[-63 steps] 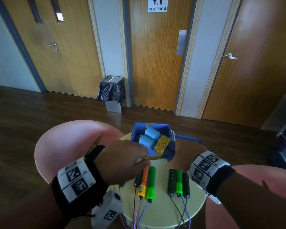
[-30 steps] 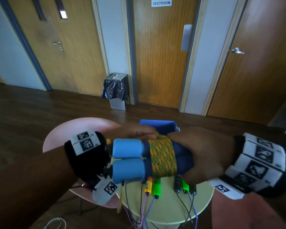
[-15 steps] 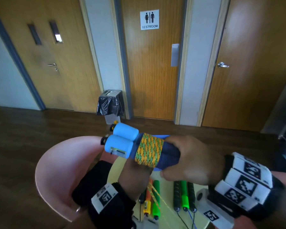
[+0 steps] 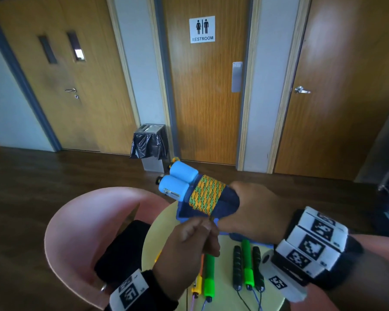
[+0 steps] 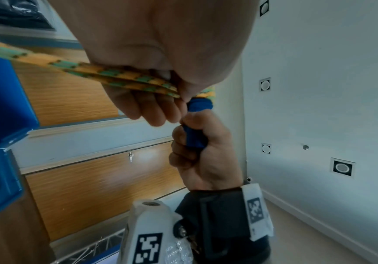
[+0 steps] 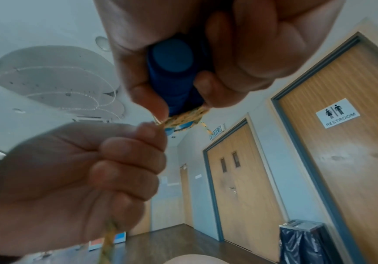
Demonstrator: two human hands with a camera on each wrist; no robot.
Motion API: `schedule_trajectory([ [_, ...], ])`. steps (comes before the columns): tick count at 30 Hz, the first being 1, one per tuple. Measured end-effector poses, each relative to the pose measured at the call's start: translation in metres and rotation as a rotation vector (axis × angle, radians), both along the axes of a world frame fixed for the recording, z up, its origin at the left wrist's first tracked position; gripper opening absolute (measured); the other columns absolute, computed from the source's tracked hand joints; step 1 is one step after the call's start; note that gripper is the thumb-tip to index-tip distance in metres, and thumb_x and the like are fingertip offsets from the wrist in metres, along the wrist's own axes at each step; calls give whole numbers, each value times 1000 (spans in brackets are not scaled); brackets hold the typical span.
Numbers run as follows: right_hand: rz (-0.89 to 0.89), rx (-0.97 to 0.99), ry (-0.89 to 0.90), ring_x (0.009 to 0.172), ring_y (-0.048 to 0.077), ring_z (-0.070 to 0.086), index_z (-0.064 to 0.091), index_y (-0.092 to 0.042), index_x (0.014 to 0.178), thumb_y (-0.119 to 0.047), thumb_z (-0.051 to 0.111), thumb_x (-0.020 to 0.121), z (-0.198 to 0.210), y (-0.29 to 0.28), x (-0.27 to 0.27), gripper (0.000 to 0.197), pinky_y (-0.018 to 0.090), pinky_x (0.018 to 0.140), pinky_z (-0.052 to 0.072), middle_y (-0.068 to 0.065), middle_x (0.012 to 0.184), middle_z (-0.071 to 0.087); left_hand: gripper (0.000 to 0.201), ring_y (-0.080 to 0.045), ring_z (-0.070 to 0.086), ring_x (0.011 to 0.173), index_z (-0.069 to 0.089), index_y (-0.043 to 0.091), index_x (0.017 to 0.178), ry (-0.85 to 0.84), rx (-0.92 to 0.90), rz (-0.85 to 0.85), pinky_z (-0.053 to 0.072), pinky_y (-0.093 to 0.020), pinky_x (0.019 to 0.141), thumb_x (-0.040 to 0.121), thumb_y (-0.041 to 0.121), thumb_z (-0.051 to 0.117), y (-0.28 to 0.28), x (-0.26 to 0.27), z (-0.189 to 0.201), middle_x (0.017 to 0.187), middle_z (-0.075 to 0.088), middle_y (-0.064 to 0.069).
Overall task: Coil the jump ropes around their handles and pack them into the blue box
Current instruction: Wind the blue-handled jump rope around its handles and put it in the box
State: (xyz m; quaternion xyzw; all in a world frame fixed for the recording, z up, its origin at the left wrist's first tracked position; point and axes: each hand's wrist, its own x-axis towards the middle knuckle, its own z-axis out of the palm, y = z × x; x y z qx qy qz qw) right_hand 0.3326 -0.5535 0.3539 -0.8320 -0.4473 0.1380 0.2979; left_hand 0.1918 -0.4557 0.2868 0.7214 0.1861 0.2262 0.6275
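Round table: small, edges close; spare handles lie near its front rim.
Blue box: behind the hands, mostly hidden.
Blue handles: raised above the table, right hand clenched round their dark ends.
Orange-green rope: part-coiled; left hand pinches the loose strand. Step: coiling. Next, likely another turn, taut.

Both hands are being held up in front of the body. The right hand is being curled in a tight grip. The left hand is being closed just below it, fingers pinched together.
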Motion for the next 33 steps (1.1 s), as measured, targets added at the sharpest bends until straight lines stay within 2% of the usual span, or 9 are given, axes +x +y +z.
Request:
schedule_trajectory([
  [3,-49,-64,-152,68,12,54,52,-22,86,-44,74,62,-7,3,14,39,27,53,38,-5,79,55,34,-21,54,56,67,18,70,-14,-98,-39,46,-31,61,97,26,49,-1,1,-9,58,57,-9],
  [8,-106,-158,-250,66,11,53,45,-22,81,-45,70,66,-13,5,32,37,29,53,41,-6,77,54,30,-9,36,46,66,25,71,124,43,-59,31,-26,51,78,50,51,-3,-5,-13,49,39,8],
  [12,0,-386,-337,59,18,52,47,-20,72,-35,66,71,-29,13,24,24,28,50,44,-5,67,51,27,-3,48,50,63,25,80,200,415,-85,37,-21,52,80,48,48,5,-8,2,54,51,6],
  [15,106,-492,-415,75,25,61,53,-19,89,-38,67,75,-46,15,11,27,32,63,50,-1,81,57,30,-4,54,54,59,15,80,328,697,-174,47,-33,63,87,43,59,18,-8,16,59,57,2],
  [18,199,-546,-458,85,28,67,57,-19,96,-33,69,77,-50,9,-5,26,34,71,54,3,91,65,27,-6,59,75,65,20,86,423,1158,-262,47,-32,74,92,46,57,33,-3,30,79,66,7],
  [22,395,-675,-497,83,28,68,66,-21,96,-31,71,78,-51,5,-18,21,39,76,55,1,90,70,30,-2,56,77,67,32,89,308,1410,-330,32,-22,65,88,60,56,58,12,41,84,64,16],
  [25,509,-756,-528,87,28,66,53,-18,110,-34,70,83,-45,2,-27,36,36,72,54,4,92,63,36,-6,62,75,67,32,83,201,1512,-442,34,-23,59,87,63,49,71,23,41,81,68,14],
  [28,560,-709,-508,86,26,65,41,-20,100,-32,73,80,-33,-3,-27,39,36,74,55,5,93,61,39,-8,62,70,66,30,82,120,1479,-499,38,-24,55,87,65,48,78,31,36,78,67,12],
  [33,517,-568,-343,96,23,62,51,-22,103,-30,77,76,-35,-10,-11,38,37,83,53,-1,104,58,39,-9,57,59,62,28,75,8,1442,-465,34,-24,50,89,62,49,84,36,32,66,62,9],
])
